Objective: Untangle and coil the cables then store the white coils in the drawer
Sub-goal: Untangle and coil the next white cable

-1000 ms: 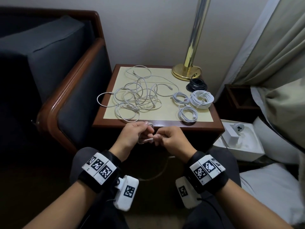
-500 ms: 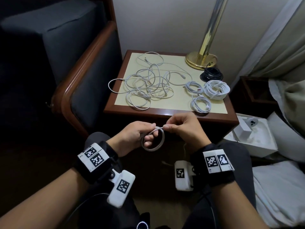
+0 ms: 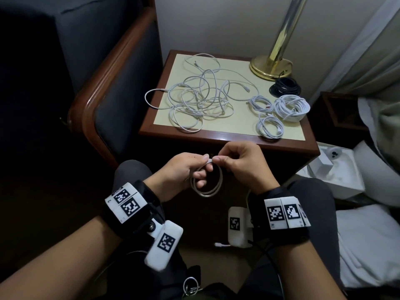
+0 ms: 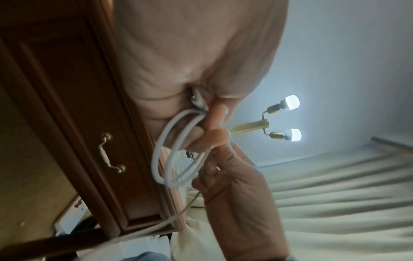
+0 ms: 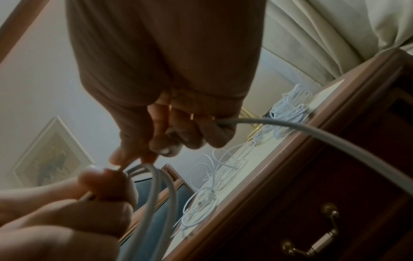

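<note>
In front of the nightstand my left hand (image 3: pixel 195 168) holds a small loop of white cable (image 3: pixel 211 188), fingers through the coil. My right hand (image 3: pixel 229 161) pinches the same cable at the top of the loop; its tail (image 5: pixel 312 134) runs out past the palm. A tangle of white cables (image 3: pixel 199 102) lies on the nightstand top (image 3: pixel 218 131). Three white coils (image 3: pixel 291 107) sit at its right side. The closed drawer with a brass handle (image 4: pixel 110 153) is just behind the hands.
A black coil (image 3: pixel 284 88) and a brass lamp base (image 3: pixel 270 66) stand at the back right. A dark armchair (image 3: pixel 112 87) flanks the left. An open white box (image 3: pixel 333 169) and bedding lie to the right. A cable end (image 3: pixel 220 244) lies on the floor.
The cable has gone from a small bunch between my fingers to a round loop hanging from the left hand. Both hands have risen slightly toward the nightstand edge.
</note>
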The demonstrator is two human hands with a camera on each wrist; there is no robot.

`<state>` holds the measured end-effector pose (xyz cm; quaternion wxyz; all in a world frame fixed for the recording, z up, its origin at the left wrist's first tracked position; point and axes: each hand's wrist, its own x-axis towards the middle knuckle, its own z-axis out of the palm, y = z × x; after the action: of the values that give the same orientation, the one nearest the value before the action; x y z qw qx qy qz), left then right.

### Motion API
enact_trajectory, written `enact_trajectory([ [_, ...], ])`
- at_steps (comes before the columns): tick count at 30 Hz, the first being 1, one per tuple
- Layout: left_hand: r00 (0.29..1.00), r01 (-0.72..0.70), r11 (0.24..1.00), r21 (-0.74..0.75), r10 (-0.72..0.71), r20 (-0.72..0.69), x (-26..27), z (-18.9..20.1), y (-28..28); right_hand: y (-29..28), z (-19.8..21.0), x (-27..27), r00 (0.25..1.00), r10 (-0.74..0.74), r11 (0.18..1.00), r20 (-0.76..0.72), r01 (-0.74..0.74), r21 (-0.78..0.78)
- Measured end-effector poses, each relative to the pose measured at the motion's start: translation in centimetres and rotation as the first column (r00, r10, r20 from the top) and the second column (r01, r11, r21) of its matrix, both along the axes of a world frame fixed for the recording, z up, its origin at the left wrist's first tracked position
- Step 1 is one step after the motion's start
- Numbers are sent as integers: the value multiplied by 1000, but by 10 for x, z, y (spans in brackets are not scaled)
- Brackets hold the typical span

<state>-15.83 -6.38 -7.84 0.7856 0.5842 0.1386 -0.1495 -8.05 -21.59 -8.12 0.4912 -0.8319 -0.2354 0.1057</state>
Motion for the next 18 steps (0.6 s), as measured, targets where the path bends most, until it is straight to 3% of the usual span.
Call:
enact_trajectory([
  [4,999,-31,985,-170,23,-49,3,2,3,-1,-7,-5,994,-6,976,-109,29,217],
  [9,990,-135,920,-367,107,-97,9,6,15,-11,-23,-6,962,-35,927,-271,132,350],
  [14,953,-287,832,-475,298,-53,14,8,32,-16,-43,-1,922,-108,908,-371,244,341],
  [18,895,-375,785,-493,445,29,16,15,45,-21,-53,-2,878,-261,857,-401,402,322],
])
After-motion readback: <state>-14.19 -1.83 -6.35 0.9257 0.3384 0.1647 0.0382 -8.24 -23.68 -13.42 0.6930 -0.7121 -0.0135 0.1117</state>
